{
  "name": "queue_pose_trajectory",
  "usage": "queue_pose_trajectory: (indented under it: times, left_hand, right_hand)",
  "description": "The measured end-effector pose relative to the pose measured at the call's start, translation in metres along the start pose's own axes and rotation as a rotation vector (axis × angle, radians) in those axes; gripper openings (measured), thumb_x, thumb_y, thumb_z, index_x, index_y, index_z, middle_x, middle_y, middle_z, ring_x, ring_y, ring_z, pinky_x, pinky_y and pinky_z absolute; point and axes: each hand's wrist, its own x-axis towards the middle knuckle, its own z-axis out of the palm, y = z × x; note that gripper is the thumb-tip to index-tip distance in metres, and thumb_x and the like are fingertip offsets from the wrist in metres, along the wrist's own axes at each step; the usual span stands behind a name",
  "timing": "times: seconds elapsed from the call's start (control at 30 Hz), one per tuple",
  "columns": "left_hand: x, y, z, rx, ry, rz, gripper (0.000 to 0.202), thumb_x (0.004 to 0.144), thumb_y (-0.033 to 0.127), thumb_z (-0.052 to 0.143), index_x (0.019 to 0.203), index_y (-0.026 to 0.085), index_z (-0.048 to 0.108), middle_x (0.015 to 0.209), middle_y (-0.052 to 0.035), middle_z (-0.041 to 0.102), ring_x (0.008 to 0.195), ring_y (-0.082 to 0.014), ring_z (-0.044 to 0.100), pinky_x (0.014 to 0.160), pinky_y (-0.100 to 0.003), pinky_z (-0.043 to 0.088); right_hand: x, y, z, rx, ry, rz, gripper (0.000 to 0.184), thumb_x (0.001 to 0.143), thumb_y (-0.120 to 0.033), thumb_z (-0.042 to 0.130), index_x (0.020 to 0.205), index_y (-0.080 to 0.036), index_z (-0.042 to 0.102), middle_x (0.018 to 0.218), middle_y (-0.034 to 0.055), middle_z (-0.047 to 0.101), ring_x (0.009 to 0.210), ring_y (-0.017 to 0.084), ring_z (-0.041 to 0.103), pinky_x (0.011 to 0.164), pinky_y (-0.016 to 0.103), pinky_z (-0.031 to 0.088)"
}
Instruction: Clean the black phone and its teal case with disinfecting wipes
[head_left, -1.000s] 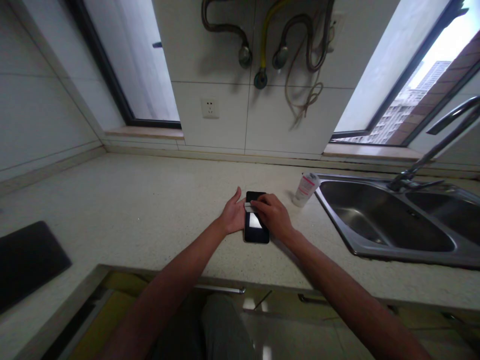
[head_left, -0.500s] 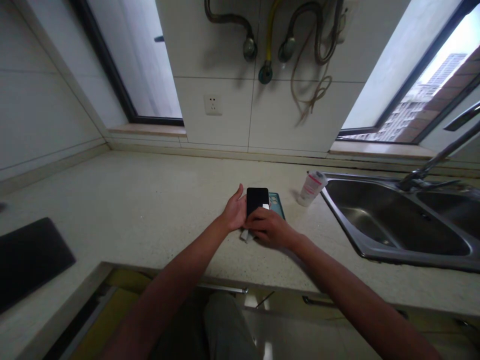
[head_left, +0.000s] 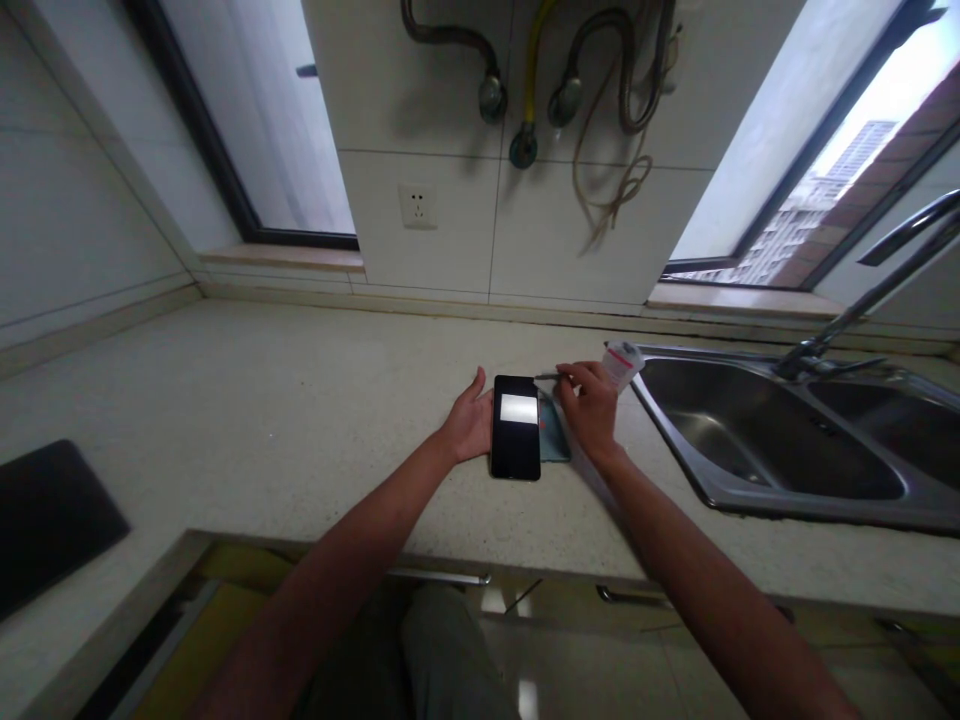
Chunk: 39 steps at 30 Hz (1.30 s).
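Note:
A black phone lies flat on the speckled countertop, its screen reflecting a bright patch. My left hand rests against the phone's left edge, fingers stretched and together. A teal phone case lies just right of the phone, partly under my right hand. That hand is closed in a pinch on a thin flat strip that points left over the phone's top corner. A small white bottle with a red label stands right behind my right hand.
A steel double sink with a tap fills the right side. A dark mat lies at the left edge of the counter. A wall socket and hoses hang on the tiled wall between two windows.
My right hand has lifted off the phone's lower part and moved up and right, now pinching a thin strip by the bottle. The phone's whole screen shows again. My left hand has stayed put.

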Motion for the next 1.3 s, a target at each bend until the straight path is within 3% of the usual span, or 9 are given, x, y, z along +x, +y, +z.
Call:
queue_pose_trajectory:
  times: [0.17, 0.3, 0.4, 0.53, 0.7, 0.9, 1.13, 1.2, 1.3]
  left_hand:
    - [0.002, 0.000, 0.000, 0.010, 0.073, 0.016, 0.065, 0.095, 0.065, 0.034, 0.131, 0.015, 0.057, 0.105, -0.0165, 0.071, 0.093, -0.0295, 0.070, 0.090, -0.045, 0.048]
    - [0.006, 0.000, -0.006, 0.029, 0.109, 0.028, 0.064, 0.094, 0.067, 0.037, 0.125, 0.016, 0.060, 0.093, -0.0131, 0.071, 0.076, -0.0246, 0.069, 0.075, -0.038, 0.052]
    - [0.007, 0.001, -0.007, 0.015, 0.094, 0.030, 0.061, 0.094, 0.065, 0.037, 0.125, 0.017, 0.060, 0.094, -0.0124, 0.070, 0.075, -0.0239, 0.068, 0.073, -0.037, 0.053]
    - [0.008, 0.000, -0.004, 0.001, 0.108, 0.024, 0.061, 0.095, 0.064, 0.038, 0.127, 0.016, 0.059, 0.098, -0.0133, 0.071, 0.082, -0.0251, 0.070, 0.081, -0.039, 0.053]
    - [0.007, -0.002, -0.002, 0.019, 0.015, 0.022, 0.067, 0.095, 0.066, 0.034, 0.132, 0.016, 0.056, 0.108, -0.0171, 0.071, 0.099, -0.0298, 0.069, 0.094, -0.046, 0.047]
    - [0.004, -0.001, -0.002, 0.063, -0.060, -0.016, 0.072, 0.094, 0.069, 0.026, 0.134, 0.017, 0.055, 0.116, -0.0191, 0.069, 0.108, -0.0330, 0.066, 0.097, -0.050, 0.043]
    - [0.004, -0.002, 0.000, 0.073, -0.052, -0.046, 0.073, 0.094, 0.070, 0.024, 0.132, 0.017, 0.056, 0.114, -0.0188, 0.069, 0.107, -0.0329, 0.066, 0.097, -0.050, 0.042]
    - [0.005, -0.002, 0.001, 0.063, -0.030, -0.050, 0.071, 0.094, 0.070, 0.026, 0.130, 0.017, 0.056, 0.111, -0.0178, 0.070, 0.105, -0.0324, 0.067, 0.097, -0.049, 0.042]
    - [0.007, -0.003, 0.000, 0.021, 0.009, -0.025, 0.069, 0.092, 0.071, 0.030, 0.125, 0.017, 0.057, 0.104, -0.0157, 0.070, 0.100, -0.0308, 0.067, 0.094, -0.047, 0.044]
  right_hand:
    - [-0.004, -0.024, 0.004, 0.158, -0.107, -0.020, 0.024, 0.096, -0.027, 0.051, 0.111, -0.024, 0.070, 0.094, 0.0082, 0.063, 0.072, 0.020, 0.059, 0.063, 0.036, 0.053]
    - [-0.012, -0.037, 0.011, 0.289, -0.487, -0.344, 0.022, 0.093, -0.022, 0.056, 0.108, -0.023, 0.072, 0.094, 0.0071, 0.068, 0.085, 0.019, 0.062, 0.074, 0.034, 0.051]
    - [-0.016, -0.037, 0.015, 0.194, -0.607, -0.510, 0.019, 0.093, -0.024, 0.059, 0.102, -0.023, 0.076, 0.094, 0.0075, 0.070, 0.089, 0.021, 0.060, 0.078, 0.037, 0.046]
    - [-0.015, -0.030, 0.018, 0.018, -0.508, -0.489, 0.021, 0.096, -0.024, 0.057, 0.104, -0.024, 0.076, 0.090, 0.0083, 0.068, 0.085, 0.022, 0.057, 0.074, 0.036, 0.042]
    - [-0.009, -0.018, 0.012, -0.184, -0.297, -0.229, 0.022, 0.097, -0.021, 0.053, 0.102, -0.022, 0.074, 0.087, 0.0092, 0.064, 0.082, 0.023, 0.056, 0.071, 0.037, 0.045]
    - [-0.001, -0.002, -0.001, -0.236, -0.175, 0.021, 0.022, 0.098, -0.027, 0.051, 0.095, -0.020, 0.071, 0.085, 0.0087, 0.063, 0.073, 0.023, 0.059, 0.061, 0.036, 0.047]
    - [0.000, -0.021, 0.001, 0.019, 0.021, 0.048, 0.019, 0.098, -0.028, 0.051, 0.105, -0.023, 0.068, 0.091, 0.0080, 0.061, 0.078, 0.022, 0.061, 0.068, 0.040, 0.055]
    - [-0.002, -0.030, 0.004, 0.070, 0.001, -0.002, 0.019, 0.098, -0.026, 0.051, 0.107, -0.024, 0.068, 0.095, 0.0084, 0.062, 0.083, 0.022, 0.063, 0.071, 0.039, 0.056]
    - [-0.008, -0.037, 0.010, 0.132, -0.167, -0.124, 0.020, 0.096, -0.022, 0.054, 0.107, -0.024, 0.070, 0.097, 0.0079, 0.065, 0.088, 0.022, 0.064, 0.076, 0.039, 0.057]
